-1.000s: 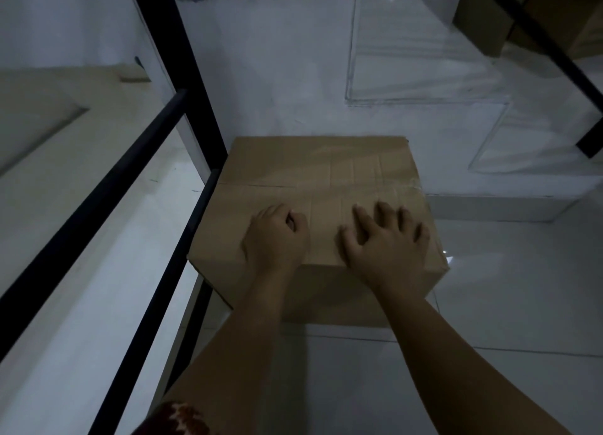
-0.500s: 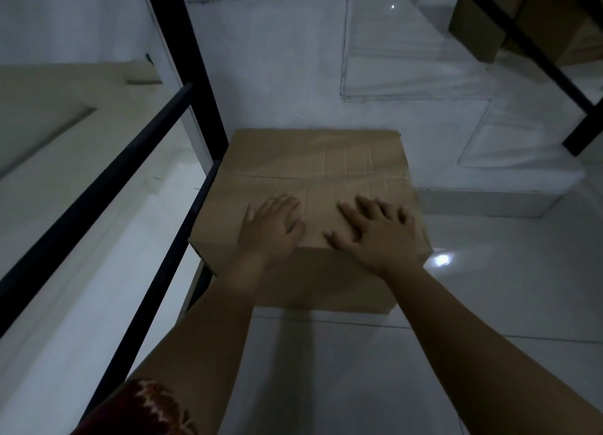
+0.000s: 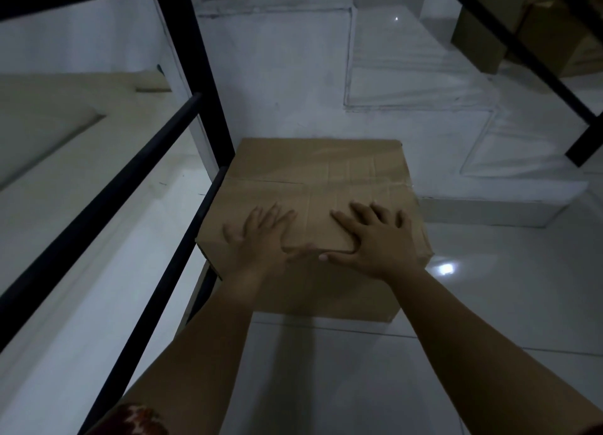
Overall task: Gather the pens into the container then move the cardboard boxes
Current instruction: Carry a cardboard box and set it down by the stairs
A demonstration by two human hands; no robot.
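A closed brown cardboard box point(image 3: 319, 177) stands on the white tiled floor, against the black railing on its left. My left hand point(image 3: 264, 235) lies flat on the near part of the box's top, fingers spread. My right hand point(image 3: 375, 235) lies flat beside it, fingers spread, its thumb along the near top edge. The two thumbs almost meet at that edge. No pens or container are in view.
A black metal railing point(image 3: 130, 186) runs along the left. White steps point(image 3: 414, 62) rise behind the box and to the right. More cardboard boxes point(image 3: 483, 43) sit at the top right behind another black rail point(image 3: 522, 53). Glossy floor tiles point(image 3: 505, 304) lie to the right.
Both hands have uncurled from loosely bent fingers to flat, spread palms on the box top and slid toward its near edge. The box looks to stay where it was.
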